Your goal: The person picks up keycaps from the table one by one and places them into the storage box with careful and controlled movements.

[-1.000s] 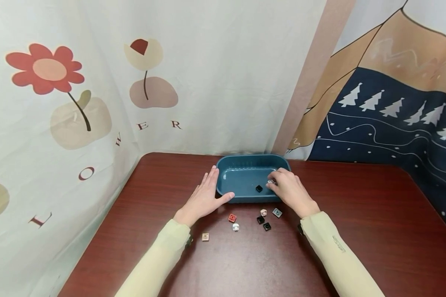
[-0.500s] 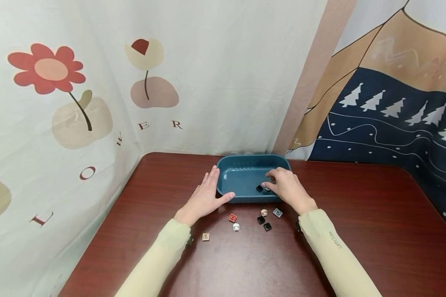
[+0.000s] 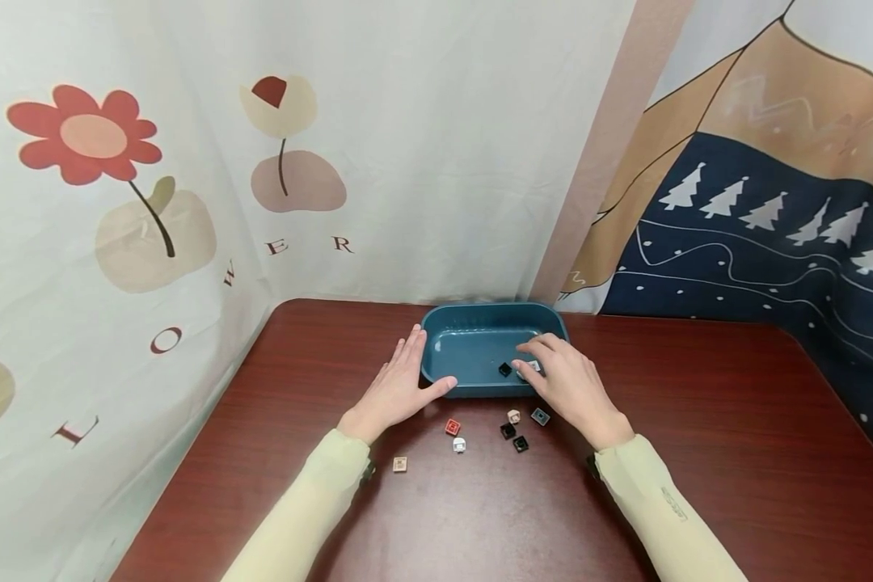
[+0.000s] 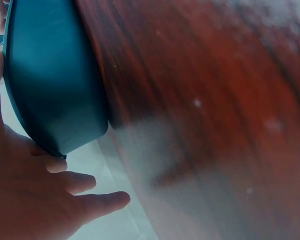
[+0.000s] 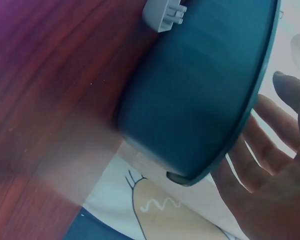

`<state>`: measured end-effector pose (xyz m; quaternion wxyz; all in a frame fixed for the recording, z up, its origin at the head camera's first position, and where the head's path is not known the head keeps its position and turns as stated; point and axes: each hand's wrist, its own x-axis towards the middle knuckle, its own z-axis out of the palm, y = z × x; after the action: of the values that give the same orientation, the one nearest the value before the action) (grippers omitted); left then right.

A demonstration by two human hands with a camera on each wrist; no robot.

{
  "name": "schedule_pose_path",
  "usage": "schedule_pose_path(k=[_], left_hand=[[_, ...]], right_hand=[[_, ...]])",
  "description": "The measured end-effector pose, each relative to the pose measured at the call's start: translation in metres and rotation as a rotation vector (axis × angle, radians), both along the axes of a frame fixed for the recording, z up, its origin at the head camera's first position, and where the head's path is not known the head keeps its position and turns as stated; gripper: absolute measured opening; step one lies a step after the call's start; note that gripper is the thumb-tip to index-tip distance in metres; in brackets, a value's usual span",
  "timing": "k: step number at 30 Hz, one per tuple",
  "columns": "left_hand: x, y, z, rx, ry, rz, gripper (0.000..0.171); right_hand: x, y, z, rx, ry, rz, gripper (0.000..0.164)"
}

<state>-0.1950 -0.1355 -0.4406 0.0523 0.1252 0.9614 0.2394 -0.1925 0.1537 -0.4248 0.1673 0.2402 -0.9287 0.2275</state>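
More of the white keycap [image 3: 534,366] shows now, right hand [image 3: 567,383] parted, left hand [image 3: 393,390] spread wide.

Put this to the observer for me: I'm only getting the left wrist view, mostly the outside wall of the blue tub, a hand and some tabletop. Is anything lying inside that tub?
Observer: Yes, the head view shows a small black piece on the floor of the tub.
Operator: My picture doesn't take in the near side of the tub. What's on the table there?
Observer: In the head view, seven small pieces lie scattered on the table, among them a red piece.
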Motion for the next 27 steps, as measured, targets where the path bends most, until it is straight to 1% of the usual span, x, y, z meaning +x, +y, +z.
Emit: schedule_pose_path(k=[4,15,20,27], left_hand=[[0.0,-0.001,0.0,0.004,0.004,-0.001,0.107],[-0.002,-0.001,-0.001,-0.01,0.003,-0.001,0.108],[-0.002,-0.001,-0.002,-0.009,0.008,-0.001,0.109],[-0.002,-0.001,-0.001,-0.015,0.007,-0.002,0.111]], right_hand=[[0.01,0.003,0.003,0.008,0.039,0.017,0.03],[0.035,0.015,0.002,0.051,0.088,0.057,0.034],[0.043,0.019,0.0,0.073,0.112,0.083,0.035],[0.052,0.026,-0.005,0.113,0.139,0.146,0.034]])
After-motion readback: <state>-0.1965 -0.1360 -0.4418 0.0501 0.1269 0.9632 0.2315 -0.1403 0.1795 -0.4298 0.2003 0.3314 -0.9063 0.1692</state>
